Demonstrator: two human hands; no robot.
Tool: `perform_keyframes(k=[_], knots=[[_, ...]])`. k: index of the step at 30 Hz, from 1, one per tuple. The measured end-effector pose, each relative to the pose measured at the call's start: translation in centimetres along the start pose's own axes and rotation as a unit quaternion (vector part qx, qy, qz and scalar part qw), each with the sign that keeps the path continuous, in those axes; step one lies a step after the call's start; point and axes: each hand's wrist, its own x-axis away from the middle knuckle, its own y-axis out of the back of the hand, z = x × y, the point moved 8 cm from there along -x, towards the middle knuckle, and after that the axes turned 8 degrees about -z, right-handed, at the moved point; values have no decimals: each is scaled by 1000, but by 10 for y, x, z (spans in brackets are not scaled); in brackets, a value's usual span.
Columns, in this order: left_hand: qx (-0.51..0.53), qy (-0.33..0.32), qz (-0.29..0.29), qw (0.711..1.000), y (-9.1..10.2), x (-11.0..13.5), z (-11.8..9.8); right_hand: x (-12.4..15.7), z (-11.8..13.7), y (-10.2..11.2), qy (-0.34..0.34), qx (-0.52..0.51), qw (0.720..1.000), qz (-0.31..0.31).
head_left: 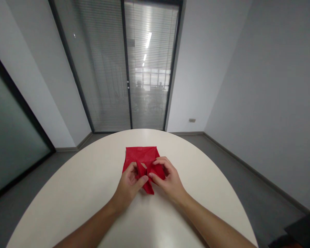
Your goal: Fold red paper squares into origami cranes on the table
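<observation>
A red cloth-like piece (141,154) lies on the white table, its far part flat with straight edges and its near part bunched up. My left hand (130,181) is closed on the left side of the bunched part, thumb and fingers pinching it. From the right, my right hand (167,174) grips another fold between thumb and fingertips. Both thumbs nearly meet at the middle. A narrow pointed end of the red material hangs toward me below the thumbs. Whether it is fabric or soft paper I cannot tell for sure.
The round white table (88,196) spreads around my forearms. Beyond its far edge stands a glass door with blinds (150,103). A wall socket (192,120) sits low on the right. A dark object (303,229), partly cut off, is at the lower right.
</observation>
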Motion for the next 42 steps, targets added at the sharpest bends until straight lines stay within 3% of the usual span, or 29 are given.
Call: perform_keyframes(k=[8,16,25,31,36,42], knots=[[38,88,-34,995,2,-3,15,2,-17,8,-57,-97,991,-70],[106,146,-40,983,2,2,22,1,-26,6,-101,-95,990,-30],[129,148,-59,979,4,0,18,13,-48,-21,-222,-195,953,71],[95,165,-112,975,12,1,26,6,-37,-5,-165,-139,976,0],[109,183,-58,975,2,3,33,2,-18,11,-47,-42,997,-54],[110,154,-16,982,-3,3,31,1,14,10,122,26,991,-43]])
